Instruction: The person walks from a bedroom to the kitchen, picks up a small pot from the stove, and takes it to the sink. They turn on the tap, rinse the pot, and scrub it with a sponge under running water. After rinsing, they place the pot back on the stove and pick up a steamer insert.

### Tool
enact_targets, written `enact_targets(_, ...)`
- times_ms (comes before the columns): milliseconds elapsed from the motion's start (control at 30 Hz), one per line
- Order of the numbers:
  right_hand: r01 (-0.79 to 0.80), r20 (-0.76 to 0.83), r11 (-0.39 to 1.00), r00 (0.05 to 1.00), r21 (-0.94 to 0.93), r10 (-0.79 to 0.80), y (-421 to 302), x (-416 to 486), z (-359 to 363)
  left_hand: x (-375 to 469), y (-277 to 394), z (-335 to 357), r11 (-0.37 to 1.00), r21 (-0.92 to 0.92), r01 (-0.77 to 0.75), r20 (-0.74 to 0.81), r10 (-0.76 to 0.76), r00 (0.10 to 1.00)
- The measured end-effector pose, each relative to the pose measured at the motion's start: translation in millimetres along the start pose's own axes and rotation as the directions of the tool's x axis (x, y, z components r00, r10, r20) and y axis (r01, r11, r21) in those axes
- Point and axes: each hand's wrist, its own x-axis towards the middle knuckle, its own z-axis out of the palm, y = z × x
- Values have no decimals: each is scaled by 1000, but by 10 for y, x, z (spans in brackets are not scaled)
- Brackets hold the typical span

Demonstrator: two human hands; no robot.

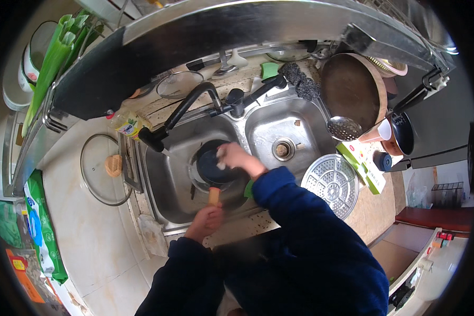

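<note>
A small dark pan (211, 164) is tilted over the left basin of a double steel sink (164, 166). My left hand (211, 221) is closed around its orange-tan handle (214, 196). Over the pan's right edge is my right hand (234, 157), blurred, with something small and pale, perhaps a cloth or pad, between its fingers. The black faucet (185, 106) has its spout turned over the left basin, and a thin stream seems to leave it. Beneath the pan lies a roundish shiny thing, partly hidden. A bit of green (249, 189) shows beside my right sleeve.
A glass lid (91, 170) lies on the left counter, near a yellow-labelled bottle (128, 126). Right of the sink are a round perforated steel plate (331, 185), a skimmer (343, 128) and a large brown round board or pan (351, 91). A steel shelf edge (260, 27) crosses above.
</note>
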Motion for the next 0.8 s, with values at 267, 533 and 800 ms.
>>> enact_targets(267,-466,-933,881,276,81,232,1103,66,-848,-163,-76,-196,970,-239,30,73,-13,997)
enact_targets(533,-867,-611,372,103,331,785,2360,-130,-1112,-271,-119,-278,945,-326,3,149,48,988)
enact_targets(800,-634,-841,773,397,39,368,2738,470,-1219,-289,-119,-388,925,-378,-50,100,94,990)
